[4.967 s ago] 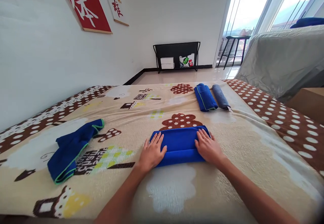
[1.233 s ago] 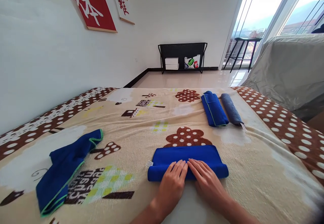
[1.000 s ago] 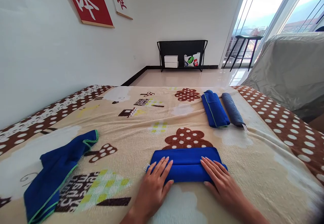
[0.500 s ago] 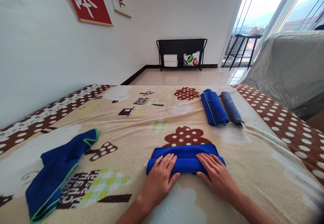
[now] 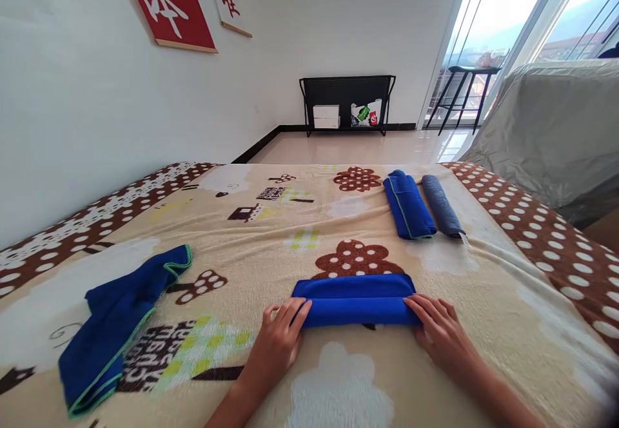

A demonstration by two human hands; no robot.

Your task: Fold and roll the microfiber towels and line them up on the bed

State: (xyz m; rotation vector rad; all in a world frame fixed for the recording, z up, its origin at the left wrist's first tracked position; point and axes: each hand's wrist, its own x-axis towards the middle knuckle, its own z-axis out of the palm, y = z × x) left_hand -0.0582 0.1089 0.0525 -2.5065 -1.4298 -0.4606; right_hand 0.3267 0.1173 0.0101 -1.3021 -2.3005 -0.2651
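A blue towel (image 5: 358, 311), partly rolled with a flat strip along its far side, lies crosswise in front of me. My left hand (image 5: 283, 332) grips the roll's left end, fingers on top and the thumb hidden below. At the opposite end, my right hand (image 5: 438, 321) has its fingers curled over the roll. Off to the left lies a crumpled blue towel (image 5: 120, 321) with green edging. Farther back on the right, a folded blue towel (image 5: 409, 205) rests beside a rolled grey towel (image 5: 442, 205).
A patterned cream blanket (image 5: 261, 247) with brown dotted borders covers the surface under the towels. Beyond it, a black rack (image 5: 347, 89) stands against the wall. A sheet-covered bulky object (image 5: 565, 125) is at the right, near a dark stool (image 5: 467, 86).
Both hands have slid outward from the top of the roll to its two ends. The near part of the towel looks slimmer and a bit farther from me.
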